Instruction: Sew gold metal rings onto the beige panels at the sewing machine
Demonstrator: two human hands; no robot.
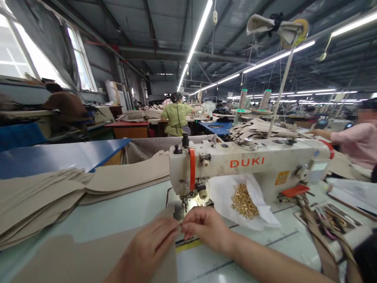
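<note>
– Fabric piece (pixel 88 255): where does it lie?

– Flat on the pale table (pixel 123 212), low in the head view. It is beige, and its far right corner reaches just in front of the needle (pixel 185 198) of a cream sewing machine (pixel 250 161).

– And the hands?

– Both meet at that corner. The left hand (pixel 147 247) rests on the cloth, thumb and forefinger pinching its edge. The right hand (pixel 206 228) comes in from the other side, fingertips pressed together on the same spot, touching the left. Whether something small sits between them, I cannot tell.

– Which step does that look like?

– Judging by the pose, lining up the corner before stitching. The cloth is not yet under the needle.

– What would the next move call for?

– Probably a short, steady slide forward, with the pinch kept firm so the edge stays square as it goes under the foot. Fingertips would need to stay clear of the needle.

– What else is around?

– A white bag (pixel 265 220) of gold rings (pixel 244 202) lies open just right of the needle, under the machine's arm. A stack of beige pieces (pixel 38 200) spreads across the left of the table. Brown straps (pixel 321 243) hang at the right edge. Beyond, a person in pink (pixel 359 141) works at the right, and another in green (pixel 176 118) stands well back.
</note>
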